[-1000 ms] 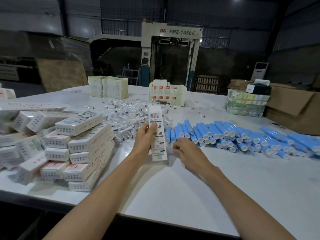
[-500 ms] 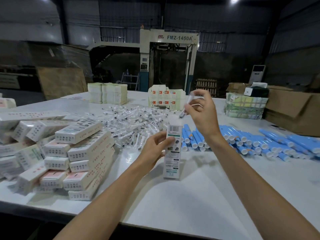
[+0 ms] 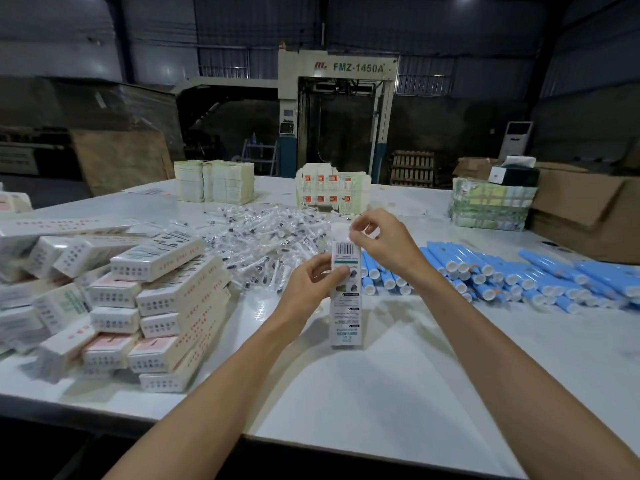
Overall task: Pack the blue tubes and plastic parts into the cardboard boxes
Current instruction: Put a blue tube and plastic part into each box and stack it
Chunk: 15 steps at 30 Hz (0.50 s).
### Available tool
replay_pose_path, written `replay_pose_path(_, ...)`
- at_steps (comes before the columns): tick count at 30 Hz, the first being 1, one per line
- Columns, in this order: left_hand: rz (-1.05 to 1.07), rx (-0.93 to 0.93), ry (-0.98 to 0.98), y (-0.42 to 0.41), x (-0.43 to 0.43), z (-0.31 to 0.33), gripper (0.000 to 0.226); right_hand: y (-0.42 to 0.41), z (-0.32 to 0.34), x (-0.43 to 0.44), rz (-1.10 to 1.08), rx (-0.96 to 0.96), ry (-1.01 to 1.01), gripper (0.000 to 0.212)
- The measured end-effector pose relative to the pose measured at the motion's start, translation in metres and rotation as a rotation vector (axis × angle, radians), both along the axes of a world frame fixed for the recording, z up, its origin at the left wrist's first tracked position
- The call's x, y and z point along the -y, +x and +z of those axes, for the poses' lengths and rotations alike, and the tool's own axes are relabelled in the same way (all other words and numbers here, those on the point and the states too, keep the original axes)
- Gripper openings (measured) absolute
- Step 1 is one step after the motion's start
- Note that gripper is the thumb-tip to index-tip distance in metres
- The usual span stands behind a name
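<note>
My left hand (image 3: pixel 317 284) grips a narrow white cardboard box (image 3: pixel 346 317) and holds it upright over the white table (image 3: pixel 381 393). At the box's open top, my right hand (image 3: pixel 384 242) pinches a small clear plastic part that its fingers mostly hide. Just behind the box and off to the right lie several blue tubes (image 3: pixel 485 271) with white caps, in rows. A loose heap of clear plastic parts (image 3: pixel 263 237) sits behind my left hand.
Several filled white boxes (image 3: pixel 156 299) are piled at the left. Stacks of flat cartons (image 3: pixel 214 180) and printed cartons (image 3: pixel 332 188) stand at the back. A wrapped bundle (image 3: pixel 491 206) and a large brown cardboard box (image 3: pixel 588 216) are at the far right.
My right hand left the blue tubes, lifted a clear plastic part and came down to the top of the box. My left hand tilted the box upright and kept hold of it.
</note>
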<state>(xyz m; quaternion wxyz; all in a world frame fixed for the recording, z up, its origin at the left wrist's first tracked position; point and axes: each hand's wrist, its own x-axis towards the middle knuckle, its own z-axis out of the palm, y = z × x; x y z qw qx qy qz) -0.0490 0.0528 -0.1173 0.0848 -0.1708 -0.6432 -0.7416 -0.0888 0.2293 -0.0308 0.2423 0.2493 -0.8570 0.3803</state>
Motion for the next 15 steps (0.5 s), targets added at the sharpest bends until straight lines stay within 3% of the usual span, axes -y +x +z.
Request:
replay_pose_path(6,-0.045,-0.046,0.056,0.004,-0.002,0.0,0.06,-0.001,-0.019,-0.005,0.017,0.083,0.002,0.02)
replay_pose_path(12,-0.049,-0.068,0.047,0.004,-0.002,0.0,0.067,0.017,-0.058,-0.008,0.134,0.173,-0.46,0.039)
replay_pose_path(15,-0.027,-0.077,0.017,0.002,0.0,-0.001,0.065,0.02,-0.067,-0.008,0.175,0.168,-0.418,0.035)
